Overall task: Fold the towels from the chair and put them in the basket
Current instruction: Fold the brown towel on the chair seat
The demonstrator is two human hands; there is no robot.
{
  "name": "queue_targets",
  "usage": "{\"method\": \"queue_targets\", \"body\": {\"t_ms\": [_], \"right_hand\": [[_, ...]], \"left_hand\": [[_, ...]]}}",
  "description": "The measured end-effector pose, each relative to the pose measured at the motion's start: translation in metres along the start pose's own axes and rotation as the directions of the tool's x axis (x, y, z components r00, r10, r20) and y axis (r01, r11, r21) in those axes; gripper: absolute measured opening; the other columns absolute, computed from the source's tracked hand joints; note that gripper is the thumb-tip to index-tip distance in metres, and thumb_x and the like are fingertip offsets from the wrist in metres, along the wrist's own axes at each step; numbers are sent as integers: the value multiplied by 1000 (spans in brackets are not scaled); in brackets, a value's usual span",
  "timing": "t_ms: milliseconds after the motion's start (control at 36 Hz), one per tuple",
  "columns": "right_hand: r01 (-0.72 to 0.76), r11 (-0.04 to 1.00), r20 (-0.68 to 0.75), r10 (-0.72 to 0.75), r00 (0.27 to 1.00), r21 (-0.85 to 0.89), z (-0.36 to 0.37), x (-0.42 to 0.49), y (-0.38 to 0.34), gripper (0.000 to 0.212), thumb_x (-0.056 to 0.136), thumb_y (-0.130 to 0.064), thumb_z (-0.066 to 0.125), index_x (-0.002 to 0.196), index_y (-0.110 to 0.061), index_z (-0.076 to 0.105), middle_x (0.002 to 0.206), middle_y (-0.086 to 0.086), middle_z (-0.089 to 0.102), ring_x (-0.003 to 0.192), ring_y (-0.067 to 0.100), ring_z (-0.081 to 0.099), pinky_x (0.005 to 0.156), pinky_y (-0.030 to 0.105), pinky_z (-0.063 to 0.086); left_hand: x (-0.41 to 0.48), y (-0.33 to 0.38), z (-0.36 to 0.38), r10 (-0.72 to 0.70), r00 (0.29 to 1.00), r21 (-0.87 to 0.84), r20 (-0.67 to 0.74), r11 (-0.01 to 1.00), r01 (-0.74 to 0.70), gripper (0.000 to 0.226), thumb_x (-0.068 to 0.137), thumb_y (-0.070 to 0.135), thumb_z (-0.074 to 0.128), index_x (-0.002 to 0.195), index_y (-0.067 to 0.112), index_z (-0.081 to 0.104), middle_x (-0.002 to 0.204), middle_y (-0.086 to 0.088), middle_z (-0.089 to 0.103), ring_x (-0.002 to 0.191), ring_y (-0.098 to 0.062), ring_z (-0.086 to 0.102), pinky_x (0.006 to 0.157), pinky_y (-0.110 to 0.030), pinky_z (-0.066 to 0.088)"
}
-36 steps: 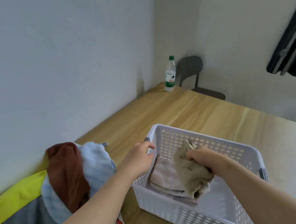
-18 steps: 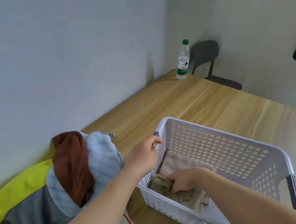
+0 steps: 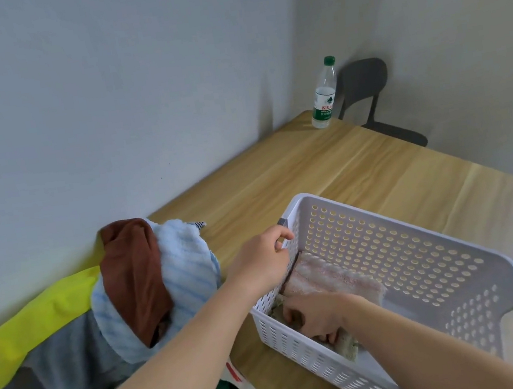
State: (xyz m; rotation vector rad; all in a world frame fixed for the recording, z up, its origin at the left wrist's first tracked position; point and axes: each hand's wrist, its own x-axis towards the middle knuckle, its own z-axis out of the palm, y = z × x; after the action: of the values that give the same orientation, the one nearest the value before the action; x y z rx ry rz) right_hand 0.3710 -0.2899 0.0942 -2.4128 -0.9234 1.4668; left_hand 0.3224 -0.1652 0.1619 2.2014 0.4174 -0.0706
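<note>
In basket (image 3: 389,247), towel (image 3: 346,345) under right hand (image 3: 316,315)

Both bare arms reach in from the bottom edge, hands low and close together.

The left arm enters at 7 o'clock and runs straight toward 1 o'clock, forearm bare and wrist level. The left hand (image 3: 260,260) shows its back, with thumb and fingers curled over the near corner of the basket (image 3: 391,257) rim. The right arm comes in from 5 o'clock and angles toward 10 o'clock, with the wrist dipped. The right hand (image 3: 313,317) is palm down at 5 o'clock of the left hand, knuckles raised and fingers bent down onto the towel (image 3: 346,345). Whether they pinch the cloth or only press it is hard to tell from this angle.
</note>
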Motion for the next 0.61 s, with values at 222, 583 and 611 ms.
{"method": "queue_targets", "body": {"t_ms": [222, 583, 611], "right_hand": [[54, 985, -202, -19, 979, 167, -31, -31, -28, 19, 94, -14, 42, 106, -19, 56, 81, 1, 59, 62, 14, 55, 55, 21, 45], [528, 845, -889, -177, 423, 82, -33, -85, -158, 23, 88, -20, 52, 67, -30, 50, 59, -12, 54, 52, 1, 47, 48, 14, 36], [527, 847, -872, -200, 447, 76, -27, -80, -166, 22, 88, -20, 52, 68, -30, 52, 59, -12, 54, 53, 0, 48, 47, 11, 34]], "left_hand": [[-13, 0, -20, 4, 990, -218, -143, 975, -35, 18, 92, 16, 49, 97, 31, 58, 101, 9, 55, 93, -11, 54, 76, -25, 45], [-66, -109, -91, -74, 901, 150, -428, 977, 151, 23, 89, 6, 46, 98, 17, 64, 103, -5, 63, 102, -22, 56, 87, -28, 39], [-69, -118, -92, -94, 917, 184, -388, 967, 177, 22, 88, 10, 49, 103, 17, 63, 108, -6, 60, 106, -24, 55, 92, -31, 39]]}}
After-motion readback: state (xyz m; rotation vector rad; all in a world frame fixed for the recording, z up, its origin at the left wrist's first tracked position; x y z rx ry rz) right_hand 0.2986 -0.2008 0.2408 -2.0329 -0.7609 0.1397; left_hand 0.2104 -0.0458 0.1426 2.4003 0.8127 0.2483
